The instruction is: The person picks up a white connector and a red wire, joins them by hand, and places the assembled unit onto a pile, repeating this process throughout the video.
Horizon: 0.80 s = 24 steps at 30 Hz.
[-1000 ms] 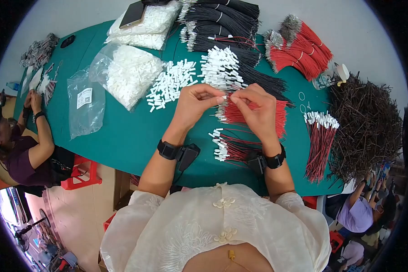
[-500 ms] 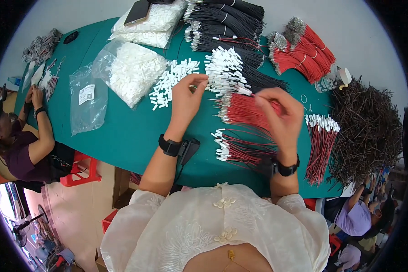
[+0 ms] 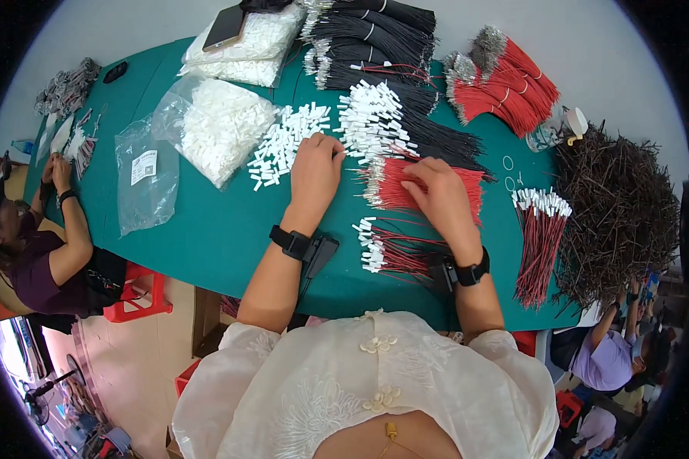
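My left hand (image 3: 318, 174) is at the near edge of the loose white connector housings (image 3: 295, 138), thumb and forefinger closed in a pinch. Whatever lies between those fingertips is too small to make out. Over the bundle of red wires (image 3: 390, 183) hovers my right hand (image 3: 442, 197), fingers curved, thumb and forefinger a little apart. Metal terminals line the left ends of these wires. Just beyond them lie black wires (image 3: 444, 138) with white housings (image 3: 371, 111) on their left ends. Nearer me is a smaller group of red and black wires (image 3: 398, 252) tipped with white housings.
Bags of white housings (image 3: 226, 126) and an emptied clear bag (image 3: 147, 180) lie left on the green table (image 3: 230, 245). Black wire bundles (image 3: 383, 34) and red ones (image 3: 505, 88) are at the back. A dark wire heap (image 3: 616, 222) sits right. Another person (image 3: 46, 245) works at left.
My right hand has moved left and down onto the red wires, and the white-ended piece at its fingers no longer shows there. My left hand has shifted only slightly. The view has tilted a little.
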Motion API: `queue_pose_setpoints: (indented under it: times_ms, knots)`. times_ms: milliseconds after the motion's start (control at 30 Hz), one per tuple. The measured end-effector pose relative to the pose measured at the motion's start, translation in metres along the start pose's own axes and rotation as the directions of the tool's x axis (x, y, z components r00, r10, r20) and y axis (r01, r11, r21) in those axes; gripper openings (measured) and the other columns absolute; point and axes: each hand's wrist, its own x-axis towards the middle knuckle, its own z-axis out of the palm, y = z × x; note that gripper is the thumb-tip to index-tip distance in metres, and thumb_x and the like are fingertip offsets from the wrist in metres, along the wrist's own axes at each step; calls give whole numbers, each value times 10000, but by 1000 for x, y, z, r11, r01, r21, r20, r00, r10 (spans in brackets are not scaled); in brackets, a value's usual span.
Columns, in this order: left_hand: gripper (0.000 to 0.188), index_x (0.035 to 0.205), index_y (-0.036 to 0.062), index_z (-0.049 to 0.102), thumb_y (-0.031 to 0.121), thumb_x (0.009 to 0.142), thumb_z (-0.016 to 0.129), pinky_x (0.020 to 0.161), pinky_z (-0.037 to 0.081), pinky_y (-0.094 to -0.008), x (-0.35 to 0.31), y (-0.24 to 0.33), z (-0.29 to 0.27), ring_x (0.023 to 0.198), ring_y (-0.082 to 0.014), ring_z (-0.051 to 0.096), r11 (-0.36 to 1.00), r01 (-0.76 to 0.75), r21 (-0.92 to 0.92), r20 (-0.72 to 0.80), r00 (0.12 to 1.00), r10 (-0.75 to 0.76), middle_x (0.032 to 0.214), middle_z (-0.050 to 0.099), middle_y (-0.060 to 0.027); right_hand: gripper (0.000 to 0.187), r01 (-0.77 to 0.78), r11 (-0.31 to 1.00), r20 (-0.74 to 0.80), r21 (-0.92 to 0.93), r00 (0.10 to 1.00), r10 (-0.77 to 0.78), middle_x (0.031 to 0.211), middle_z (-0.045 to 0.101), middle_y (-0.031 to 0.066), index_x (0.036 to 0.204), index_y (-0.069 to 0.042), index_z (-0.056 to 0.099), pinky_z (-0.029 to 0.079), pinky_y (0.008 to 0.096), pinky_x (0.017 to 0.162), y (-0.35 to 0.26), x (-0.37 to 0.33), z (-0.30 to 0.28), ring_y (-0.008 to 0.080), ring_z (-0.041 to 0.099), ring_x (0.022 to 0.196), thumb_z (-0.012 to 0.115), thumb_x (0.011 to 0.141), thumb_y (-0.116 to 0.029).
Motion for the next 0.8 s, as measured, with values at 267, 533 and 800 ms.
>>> queue_pose_setpoints:
  times_ms: [267, 533, 800]
  knots:
    - [178, 1038, -13, 689, 114, 919, 724, 730, 527, -243, 10, 12, -22, 819, -146, 686, 386, 338, -858, 247, 931, -268, 932, 733, -75, 103, 53, 991, -64, 122, 997, -45, 891, 702, 131, 905, 14, 722, 531, 369, 741, 13, 5, 12, 290, 667, 847, 741, 810, -21]
    - [174, 1082, -21, 688, 90, 948, 691, 766, 549, -243, 8, 10, -30, 827, -128, 679, -124, 428, -895, 445, 876, -189, 938, 718, -72, 105, -23, 907, -61, 421, 997, 53, 917, 738, 128, 962, 22, 729, 543, 296, 689, 4, 10, 1, 208, 708, 792, 714, 863, -12]
    - [174, 1066, -30, 699, 52, 913, 717, 763, 555, -246, 8, 16, -34, 844, -147, 698, 9, 424, -905, 415, 890, -188, 936, 733, -104, 96, -120, 826, -71, 551, 979, 189, 890, 734, 102, 976, 21, 732, 520, 237, 693, -15, 11, -12, 129, 686, 787, 704, 890, -12]
